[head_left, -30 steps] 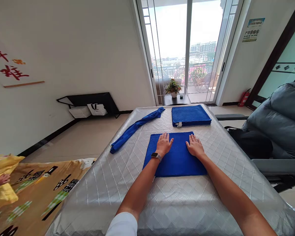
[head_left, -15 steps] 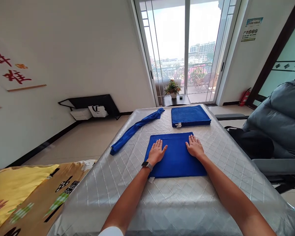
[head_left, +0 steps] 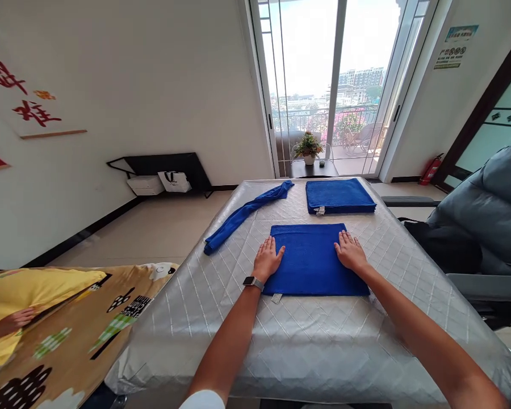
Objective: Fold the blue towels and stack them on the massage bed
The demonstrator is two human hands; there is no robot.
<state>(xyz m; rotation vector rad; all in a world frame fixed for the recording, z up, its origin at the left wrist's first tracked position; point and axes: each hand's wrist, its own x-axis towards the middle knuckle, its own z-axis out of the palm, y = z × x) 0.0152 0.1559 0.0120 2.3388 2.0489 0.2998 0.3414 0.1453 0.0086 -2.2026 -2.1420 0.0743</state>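
Note:
A blue towel (head_left: pixel 310 261), folded into a rectangle, lies flat on the silver quilted bed cover (head_left: pixel 221 318). Along its left edge rests my left hand (head_left: pixel 268 258), palm down with the fingers stretched out; a watch (head_left: pixel 253 282) is on that wrist. My right hand (head_left: pixel 350 250) lies flat at the towel's right edge, fingers straight. Neither hand grips the cloth. A small white label (head_left: pixel 276 298) sticks out at the near left corner. Beyond it sits a stack of folded blue towels (head_left: pixel 340 194), and a long, bunched blue cloth (head_left: pixel 249 215) stretches to the left.
At lower left, another person's hand (head_left: pixel 19 319) touches yellow fabric (head_left: pixel 46 287) on a patterned brown cloth (head_left: pixel 111 324). A grey armchair (head_left: pixel 489 210) stands close on the right. Past the far edge are a small table (head_left: pixel 313 168) with a potted plant (head_left: pixel 309 147) and a sliding glass door.
My left hand has slid outward from on top of the towel to its left edge. My right hand stays at the right edge. The other person's hand and the yellow fabric have shifted. The view has turned slightly.

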